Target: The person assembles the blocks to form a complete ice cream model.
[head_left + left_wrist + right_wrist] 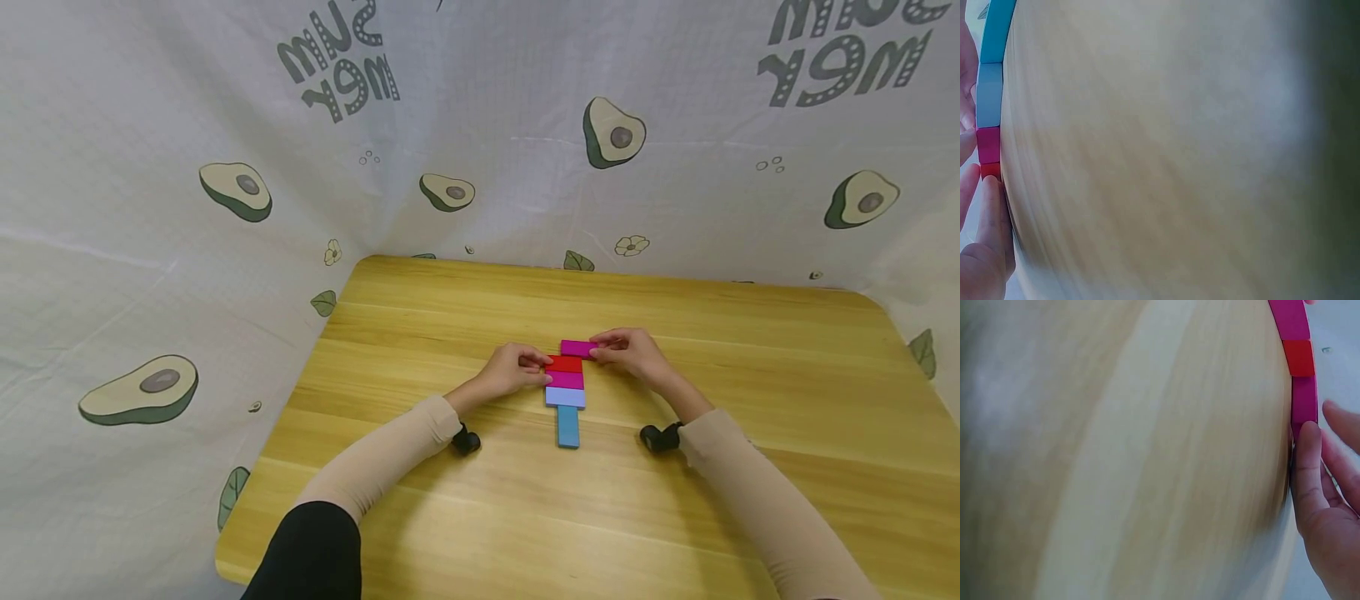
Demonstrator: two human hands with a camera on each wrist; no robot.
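Flat coloured blocks lie in a column on the wooden table: a red block (564,364) at the top, then a magenta block (566,380), a lavender block (565,397) and an upright-turned blue block (568,427) below. My left hand (513,369) has thumb and fingertips at the left end of the red block, the thumb close against the magenta one. Above the red block lies another magenta block (577,348), shifted slightly right. My right hand (630,350) pinches its right end between thumb and fingers. In the right wrist view, this magenta block (1304,400) meets the red block (1299,358).
The table (450,308) has rounded corners. A white curtain (510,150) printed with avocados hangs behind it and along its left side. Small black cameras (467,440) are strapped under both wrists.
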